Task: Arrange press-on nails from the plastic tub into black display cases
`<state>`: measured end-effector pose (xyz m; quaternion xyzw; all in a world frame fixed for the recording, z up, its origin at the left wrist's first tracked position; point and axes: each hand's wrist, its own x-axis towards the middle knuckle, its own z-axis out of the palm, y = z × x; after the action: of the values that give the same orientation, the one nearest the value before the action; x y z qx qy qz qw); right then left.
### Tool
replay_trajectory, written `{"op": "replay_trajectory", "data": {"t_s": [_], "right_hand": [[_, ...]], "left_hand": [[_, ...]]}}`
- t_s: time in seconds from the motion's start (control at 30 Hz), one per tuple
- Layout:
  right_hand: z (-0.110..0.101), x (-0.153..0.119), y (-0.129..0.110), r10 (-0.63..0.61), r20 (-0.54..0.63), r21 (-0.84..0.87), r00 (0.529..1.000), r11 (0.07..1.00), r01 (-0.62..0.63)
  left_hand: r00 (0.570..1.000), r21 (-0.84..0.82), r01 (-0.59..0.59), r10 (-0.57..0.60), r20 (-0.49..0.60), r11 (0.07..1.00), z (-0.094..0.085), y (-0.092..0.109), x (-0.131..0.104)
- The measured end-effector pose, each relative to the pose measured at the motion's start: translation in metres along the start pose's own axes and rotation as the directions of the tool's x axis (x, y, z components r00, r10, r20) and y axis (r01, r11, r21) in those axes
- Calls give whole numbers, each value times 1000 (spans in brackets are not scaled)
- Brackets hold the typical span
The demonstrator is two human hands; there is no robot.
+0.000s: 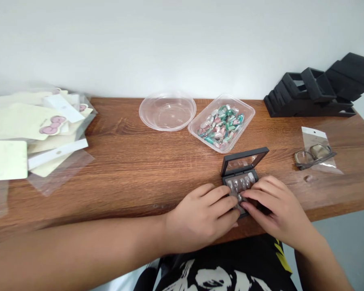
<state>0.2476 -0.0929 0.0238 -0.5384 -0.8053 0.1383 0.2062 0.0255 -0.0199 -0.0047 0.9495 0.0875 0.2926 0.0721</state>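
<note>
A small black case [245, 158] stands with its windowed lid raised near the table's front edge. Inside it, a row of clear, glittery press-on nails [242, 184] lies along the back. My left hand [204, 212] rests at the case's left side, its fingers curled over that edge; their tips are partly hidden. From the right, my right hand [276, 206] reaches in, thumb and index finger pinching a small silvery press-on nail [240, 197] over the front part of the case. Both hands cover much of the case's lower half.
Behind the case, a clear rectangular tub [250, 113] holds many coloured nails, beside a round clear bowl [167, 113]. Black cases [309, 93] are stacked at the back right. Glasses [314, 157] lie on a plastic bag [311, 135]. Cards in clear sleeves [15, 119] pile up at left.
</note>
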Motion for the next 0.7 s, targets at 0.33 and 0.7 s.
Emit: {"op": "replay_trajectory", "data": {"t_s": [0.33,0.7], "right_hand": [[5,-3,2,-24,-57,8,998,1000,24],[6,3,2,31,-24,0,999,1000,-31]], "left_hand": [[1000,3,2,-2,-12,1000,-2,1,1],[1000,-4,18,-18,-14,1000,-2,0,2]]}}
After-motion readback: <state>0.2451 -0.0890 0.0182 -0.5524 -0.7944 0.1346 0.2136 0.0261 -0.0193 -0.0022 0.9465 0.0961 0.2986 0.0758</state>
